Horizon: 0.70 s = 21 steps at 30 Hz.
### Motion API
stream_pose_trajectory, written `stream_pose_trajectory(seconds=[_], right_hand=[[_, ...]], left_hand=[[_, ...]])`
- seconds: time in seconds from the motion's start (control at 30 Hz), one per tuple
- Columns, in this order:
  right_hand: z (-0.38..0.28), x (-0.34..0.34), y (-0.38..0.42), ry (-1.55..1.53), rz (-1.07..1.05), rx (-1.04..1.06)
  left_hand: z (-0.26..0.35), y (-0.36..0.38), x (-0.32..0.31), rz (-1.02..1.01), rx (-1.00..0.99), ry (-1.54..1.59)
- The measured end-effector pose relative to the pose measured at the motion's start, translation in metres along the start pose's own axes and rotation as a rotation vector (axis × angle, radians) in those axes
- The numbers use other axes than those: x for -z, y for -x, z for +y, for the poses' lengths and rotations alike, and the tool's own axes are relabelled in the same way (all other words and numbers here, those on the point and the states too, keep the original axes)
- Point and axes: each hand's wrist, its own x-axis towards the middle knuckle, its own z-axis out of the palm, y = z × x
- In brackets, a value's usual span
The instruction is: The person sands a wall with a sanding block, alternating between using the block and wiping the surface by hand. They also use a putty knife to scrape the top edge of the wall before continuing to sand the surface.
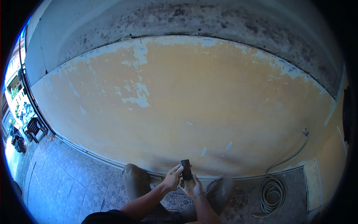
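Note:
A small dark rectangular object (186, 170) is held up between my two hands, low in the view; its exact kind I cannot make out. My left hand (172, 179) is closed on its left side, with the thumb against the edge. Around the lower end of the same object is my right hand (193, 187), its fingers bent upward and partly hidden behind it. My bent knees (136, 181) are on either side of the hands.
Ahead rises a yellow wall (209, 97) with peeling paint patches and a grey upper band. A coiled hose (273, 196) lies on the right, joined to a wall tap (305, 131). Patterned floor tiles (87, 175) spread left, toward a dark plastic chair (34, 128).

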Motion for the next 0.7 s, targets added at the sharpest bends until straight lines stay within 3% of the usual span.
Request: stream_pose_trajectory(seconds=[0.13, 0.2, 0.33, 0.4, 0.43, 0.6, 0.7], right_hand=[[-0.012, -0.013, -0.017, 0.008, -0.032, -0.148], [-0.021, -0.002, -0.032, -0.021, -0.187, -0.206], [-0.035, -0.033, -0.044, -0.005, -0.167, -0.165], [-0.034, -0.014, -0.052, -0.191, -0.244, -0.224], [-0.032, -0.005, -0.051, -0.130, -0.132, -0.168], [-0.031, 0.001, -0.054, -0.116, -0.074, -0.134], [-0.028, 0.007, -0.067, -0.148, -0.207, -0.127]], left_hand=[[0.026, -0.002, -0.002, -0.051, -0.073, 0.018], [0.033, -0.013, 0.001, -0.047, -0.136, 0.020], [0.056, -0.026, -0.003, -0.023, -0.101, 0.105], [0.049, -0.033, 0.003, -0.037, -0.233, -0.096], [0.046, -0.034, 0.004, -0.048, -0.231, -0.153], [0.036, -0.034, 0.005, -0.003, -0.189, -0.205], [0.036, -0.038, 0.000, 0.013, -0.270, -0.304]])
